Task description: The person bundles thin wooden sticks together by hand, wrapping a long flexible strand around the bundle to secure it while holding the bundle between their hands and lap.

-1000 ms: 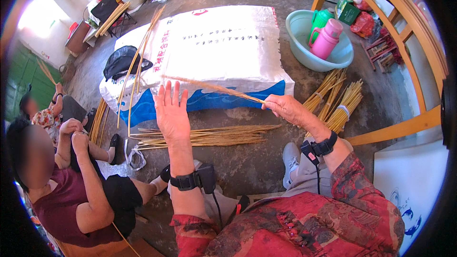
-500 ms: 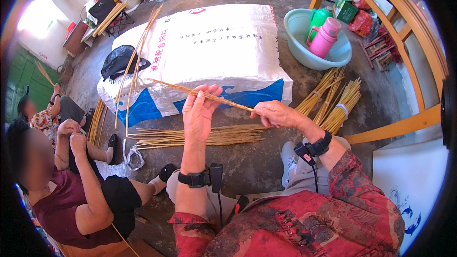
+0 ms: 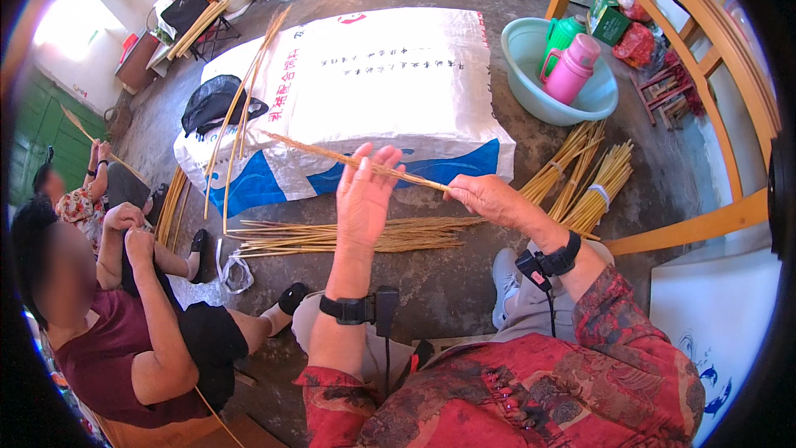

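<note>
A thin tan broomcorn stalk (image 3: 319,150) slants across in front of me, its bushy seed head pointing to the far left. My right hand (image 3: 479,197) is closed around its bare lower end. Along the middle, the stalk passes between the thumb and loosely stretched fingers of my left hand (image 3: 369,191), which holds it lightly. Just beyond my left hand, a large white woven sack (image 3: 390,66) with a blue printed edge is spread out. More broomcorn stalks (image 3: 315,236) lie in a pile on the floor below the held one.
Tied stalk bundles (image 3: 599,191) lie at the right, near a light-blue basin (image 3: 518,87) holding pink (image 3: 572,66) and green thermos flasks. A black bag (image 3: 217,104) and long stalks rest on the sack. A seated co-worker (image 3: 124,323) is close on my left, another person farther back.
My left hand has shifted slightly right along the stalk, and its fingers are more spread. My right hand keeps its hold. The farther person's stalk has swung lower.
</note>
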`<state>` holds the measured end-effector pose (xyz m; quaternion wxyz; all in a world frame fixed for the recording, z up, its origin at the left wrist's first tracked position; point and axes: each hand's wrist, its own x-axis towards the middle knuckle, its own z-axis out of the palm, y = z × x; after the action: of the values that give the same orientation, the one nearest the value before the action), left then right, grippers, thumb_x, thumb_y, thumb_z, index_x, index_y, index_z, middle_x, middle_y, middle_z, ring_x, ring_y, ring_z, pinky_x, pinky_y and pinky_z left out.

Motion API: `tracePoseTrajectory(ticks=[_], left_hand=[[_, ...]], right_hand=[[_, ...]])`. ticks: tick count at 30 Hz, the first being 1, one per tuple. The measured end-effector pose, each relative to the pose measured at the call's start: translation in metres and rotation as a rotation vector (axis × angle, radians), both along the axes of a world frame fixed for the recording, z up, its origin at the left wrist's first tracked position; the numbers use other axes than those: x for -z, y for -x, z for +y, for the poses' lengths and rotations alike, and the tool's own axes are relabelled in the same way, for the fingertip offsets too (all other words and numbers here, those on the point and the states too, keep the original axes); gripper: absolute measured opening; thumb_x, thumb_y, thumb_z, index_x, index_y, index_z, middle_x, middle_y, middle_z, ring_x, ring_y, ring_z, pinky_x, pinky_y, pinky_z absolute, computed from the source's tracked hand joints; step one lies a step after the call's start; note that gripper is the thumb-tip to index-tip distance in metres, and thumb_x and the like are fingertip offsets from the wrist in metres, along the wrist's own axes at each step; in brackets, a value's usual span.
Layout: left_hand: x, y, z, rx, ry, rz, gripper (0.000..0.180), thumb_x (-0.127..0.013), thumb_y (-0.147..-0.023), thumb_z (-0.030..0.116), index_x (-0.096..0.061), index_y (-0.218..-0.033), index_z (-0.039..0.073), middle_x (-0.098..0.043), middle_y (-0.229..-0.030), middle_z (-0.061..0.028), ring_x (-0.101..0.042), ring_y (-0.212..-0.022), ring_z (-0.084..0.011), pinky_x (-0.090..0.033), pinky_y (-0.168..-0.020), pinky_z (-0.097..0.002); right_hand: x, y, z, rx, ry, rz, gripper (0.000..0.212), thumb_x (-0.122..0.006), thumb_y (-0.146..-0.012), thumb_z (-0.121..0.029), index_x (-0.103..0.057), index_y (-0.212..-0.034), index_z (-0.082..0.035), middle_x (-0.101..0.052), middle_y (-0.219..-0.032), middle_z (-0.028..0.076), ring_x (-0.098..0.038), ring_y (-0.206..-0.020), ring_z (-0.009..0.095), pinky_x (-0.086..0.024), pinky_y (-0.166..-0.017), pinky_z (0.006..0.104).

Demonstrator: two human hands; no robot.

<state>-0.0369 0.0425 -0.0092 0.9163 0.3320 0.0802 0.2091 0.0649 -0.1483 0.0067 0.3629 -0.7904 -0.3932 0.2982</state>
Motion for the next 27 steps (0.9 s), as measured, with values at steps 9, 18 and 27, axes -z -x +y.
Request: tracePoseTrajectory(ticks=[9,18,27], left_hand=[[0.012,-0.002,-0.001,0.052,0.089,-0.141,0.019,-0.042,-0.091,0.017,-0.05,-0.099,0.002,-0.048,-0.069,-0.0026,-0.051,-0.068,-0.0159,-0.045,-0.078,-0.04],[0.001,-0.003,-0.004,-0.089,0.127,-0.012,0.018,-0.04,-0.092,0.018,-0.05,-0.092,0.004,-0.038,-0.062,0.0008,-0.042,-0.06,-0.0119,-0.043,-0.073,-0.0355],[-0.012,0.012,0.043,-0.311,0.091,-0.14,0.018,-0.041,-0.092,0.018,-0.051,-0.091,0.003,-0.036,-0.062,0.0009,-0.04,-0.059,-0.0135,-0.043,-0.072,-0.0368]], right_hand=[[0.006,0.007,0.006,-0.125,0.024,0.225,0.029,-0.04,-0.091,-0.03,-0.056,-0.092,-0.006,-0.05,-0.061,0.007,-0.053,-0.06,0.017,-0.041,-0.057,0.0294],[0.014,0.017,0.005,-0.003,-0.072,-0.189,0.024,-0.044,-0.088,-0.03,-0.053,-0.095,-0.008,-0.057,-0.077,0.015,-0.057,-0.075,0.033,-0.044,-0.063,0.0384],[0.001,0.004,-0.003,-0.062,0.033,0.093,0.03,-0.038,-0.09,-0.032,-0.056,-0.094,-0.008,-0.049,-0.063,0.006,-0.05,-0.058,0.019,-0.041,-0.058,0.0298]])
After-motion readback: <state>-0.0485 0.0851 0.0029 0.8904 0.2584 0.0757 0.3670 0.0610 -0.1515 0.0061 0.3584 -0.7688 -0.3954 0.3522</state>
